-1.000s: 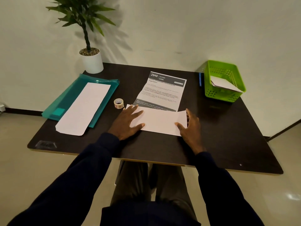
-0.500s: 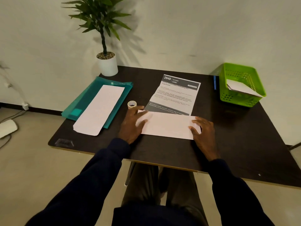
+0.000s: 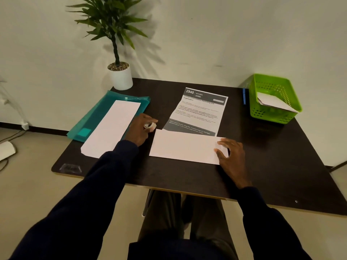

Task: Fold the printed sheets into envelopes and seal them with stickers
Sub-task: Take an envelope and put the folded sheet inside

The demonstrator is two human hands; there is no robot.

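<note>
On the dark surface (image 3: 281, 156) the printed sheet (image 3: 199, 113) lay before you, its near part folded up over the text and its far part flat. I judged this envelope about half made, with the top flap and the sealing left. A long folded sheet (image 3: 112, 126) lay on the teal folder (image 3: 97, 117), and a folded piece sat in the green basket (image 3: 270, 114), possibly finished. Your right hand (image 3: 230, 152) pressed the fold's right end, fingers loosely spread. Your left hand (image 3: 139, 128) curled around the sticker roll (image 3: 150, 126), just left of the sheet.
</note>
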